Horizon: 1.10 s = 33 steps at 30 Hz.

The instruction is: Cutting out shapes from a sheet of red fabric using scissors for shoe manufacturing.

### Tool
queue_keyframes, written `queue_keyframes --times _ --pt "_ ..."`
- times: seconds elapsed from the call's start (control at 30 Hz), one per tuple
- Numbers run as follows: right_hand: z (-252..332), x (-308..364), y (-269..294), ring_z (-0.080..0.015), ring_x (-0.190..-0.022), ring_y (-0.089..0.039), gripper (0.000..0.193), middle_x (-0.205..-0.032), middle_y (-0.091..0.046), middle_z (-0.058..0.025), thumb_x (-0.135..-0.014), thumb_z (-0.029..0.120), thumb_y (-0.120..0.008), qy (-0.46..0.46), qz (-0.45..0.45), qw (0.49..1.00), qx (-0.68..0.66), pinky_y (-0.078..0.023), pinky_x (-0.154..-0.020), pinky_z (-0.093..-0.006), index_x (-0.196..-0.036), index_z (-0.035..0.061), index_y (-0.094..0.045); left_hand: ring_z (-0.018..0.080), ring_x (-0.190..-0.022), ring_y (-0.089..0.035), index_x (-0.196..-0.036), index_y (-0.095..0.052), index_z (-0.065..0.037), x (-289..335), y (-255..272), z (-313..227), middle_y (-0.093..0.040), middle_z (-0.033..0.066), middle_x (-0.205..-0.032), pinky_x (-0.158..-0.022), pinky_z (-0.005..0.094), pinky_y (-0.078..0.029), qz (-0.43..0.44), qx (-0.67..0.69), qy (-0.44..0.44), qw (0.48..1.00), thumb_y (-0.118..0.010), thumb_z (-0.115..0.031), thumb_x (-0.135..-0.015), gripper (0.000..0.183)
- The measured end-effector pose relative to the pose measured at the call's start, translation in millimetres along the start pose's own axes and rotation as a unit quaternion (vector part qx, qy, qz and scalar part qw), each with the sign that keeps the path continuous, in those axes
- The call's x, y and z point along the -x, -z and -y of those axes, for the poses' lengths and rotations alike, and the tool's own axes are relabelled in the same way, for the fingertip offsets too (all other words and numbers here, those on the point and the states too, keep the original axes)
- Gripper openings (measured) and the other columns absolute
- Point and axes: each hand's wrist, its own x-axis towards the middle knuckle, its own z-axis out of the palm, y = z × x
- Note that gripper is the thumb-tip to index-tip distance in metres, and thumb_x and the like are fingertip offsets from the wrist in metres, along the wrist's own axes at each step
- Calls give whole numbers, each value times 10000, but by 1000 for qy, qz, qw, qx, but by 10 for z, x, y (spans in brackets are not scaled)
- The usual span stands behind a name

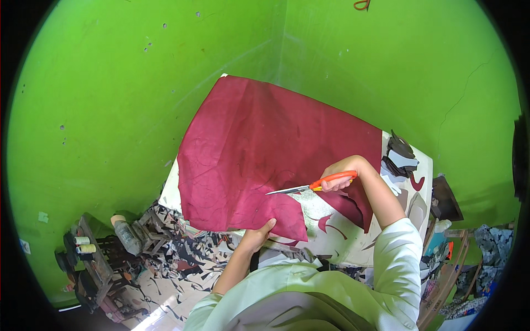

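gripping the scissors [317, 184] by their orange handles, the right hand [337, 180] is closed, its fingers curled around the grip. the metal blades point toward the wearer's left and lie at the cut edge of the red sheet [276, 138]; how far they are parted cannot be told from this view. the left hand [257, 238] pinches the near edge of the same sheet, the thumb pressed on the upper face and the other fingers largely hidden below. the sheet is spread across most of the white table [353, 248], with faint dark curved lines on its left and near portions. a notch opens to the right of the held portion, exposing the tabletop, and a pointed flap hangs beyond it, near the right forearm. within the notch lies a curved red scrap [327, 225]. at the table's right side, a stack of dark pieces [399, 154] rests just beside the sheet. below and to the left, offcuts [187, 259] litter the floor, near a wooden rack [95, 259] bearing thread spools [84, 249]. a green wall [138, 83] stands behind.
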Motion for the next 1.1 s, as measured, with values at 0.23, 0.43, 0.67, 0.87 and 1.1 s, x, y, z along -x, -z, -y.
queue_keyframes --times 0.23,0.43,0.67,0.87,1.1 --pt "125 44 77 -34 -405 -269 448 -491 -280 69 -789 485 -488 -9 13 999 34 -209 -336 -178 -548 138 -339 219 -860 -562 -1159 -384 -38 -20 39 -8 -511 91 -1034 -662 346 -532 21 -4 -1 1000 -588 -89 -804 413" --pt "174 74 70 -49 -391 -318 454 -457 -314 56 -799 476 -506 -38 -34 996 67 -240 -323 -194 -541 117 -402 224 -854 -565 -1156 -384 -41 15 -38 -73 -509 98 -1032 -654 353 -536 20 4 4 1000 -576 -74 -809 397" --pt "238 159 54 -76 -402 -395 443 -464 -392 30 -769 484 -556 -57 -64 986 140 -309 -360 -236 -576 95 -467 219 -862 -563 -1150 -390 -44 -19 -32 -27 -504 90 -1040 -671 355 -532 19 6 3 1000 -577 -60 -806 392" --pt "118 646 -141 -147 -593 -529 471 -675 -565 -53 -727 439 -597 -20 -163 950 266 -411 -532 -279 -984 45 -571 224 -904 -549 -1160 -384 -54 -91 -30 50 -497 84 -1055 -714 381 -528 46 14 -1 999 -572 -54 -807 400" --pt "-590 642 -719 -22 -420 -395 148 -748 -571 -116 -836 135 -487 176 -207 907 -323 -307 -361 -155 -867 -6 -520 242 -986 -522 -1170 -390 -55 -104 -410 102 -498 98 -1083 -797 416 -489 68 46 8 997 -544 -64 -829 375"
